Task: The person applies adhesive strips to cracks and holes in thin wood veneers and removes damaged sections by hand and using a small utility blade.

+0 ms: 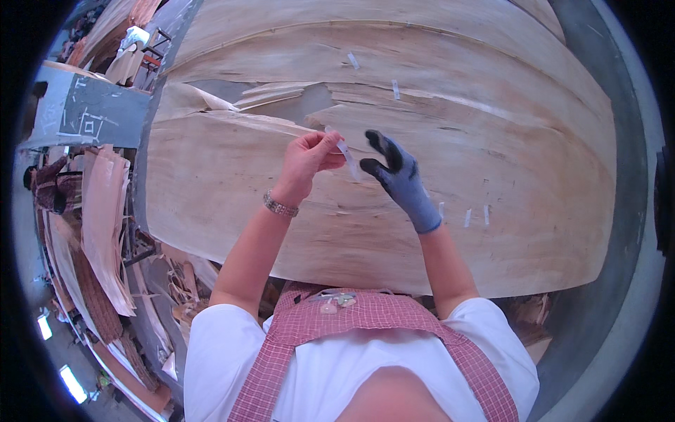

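Note:
Between the thumb and fingers of my bare left hand [311, 158] is a short strip of whitish tape [346, 153]. My right hand [395, 174] wears a blue-grey glove with dark fingertips; its thumb and fingers are apart, just right of the strip, and hold nothing. Beneath both hands spreads a large sheet of wood veneer [506, 158]. A ragged torn opening [311, 103] in the sheet lies beyond my left hand, with a splintered veneer flap [211, 100] at its left end. Similar tape pieces [395, 89] stick to the veneer beyond and to the right of my hands.
A thin bamboo-like rod [337, 22] lies bent-looking across the far part of the sheet. At left stand a grey table [105, 113] with tape marks and stacked veneer sheets [105, 211]. Another person [55, 184] is beside that stack. Veneer scraps [184, 290] litter the floor.

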Demonstrator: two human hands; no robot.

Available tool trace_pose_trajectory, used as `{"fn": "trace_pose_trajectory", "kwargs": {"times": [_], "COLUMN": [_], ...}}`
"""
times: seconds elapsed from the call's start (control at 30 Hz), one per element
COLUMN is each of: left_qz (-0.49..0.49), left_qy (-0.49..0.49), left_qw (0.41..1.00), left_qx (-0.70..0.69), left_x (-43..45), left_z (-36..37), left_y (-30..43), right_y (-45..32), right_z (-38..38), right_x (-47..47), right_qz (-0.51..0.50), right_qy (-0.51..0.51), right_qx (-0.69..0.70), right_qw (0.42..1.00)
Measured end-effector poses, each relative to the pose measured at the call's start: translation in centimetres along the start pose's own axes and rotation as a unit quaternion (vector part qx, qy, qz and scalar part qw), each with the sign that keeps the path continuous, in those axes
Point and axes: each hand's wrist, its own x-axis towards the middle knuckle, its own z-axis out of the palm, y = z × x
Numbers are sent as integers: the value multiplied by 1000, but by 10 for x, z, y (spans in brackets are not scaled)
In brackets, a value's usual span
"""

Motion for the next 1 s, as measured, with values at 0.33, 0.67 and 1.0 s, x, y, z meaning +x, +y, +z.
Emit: {"fn": "trace_pose_trajectory", "kwargs": {"times": [0.33, 0.67, 1.0], "left_qz": [341, 306, 330], "left_qy": [117, -131, -47], "left_qw": [750, 655, 617], "left_qx": [555, 678, 712], "left_x": [26, 102, 129], "left_z": [-131, -188, -174], "left_y": [-37, 49, 26], "right_y": [-10, -30, -24], "right_z": [76, 121, 130], "right_x": [-33, -56, -35], "right_qz": [345, 394, 348], "right_qy": [-4, 70, 60], "right_qx": [158, 161, 178], "right_qw": [925, 902, 919]}}
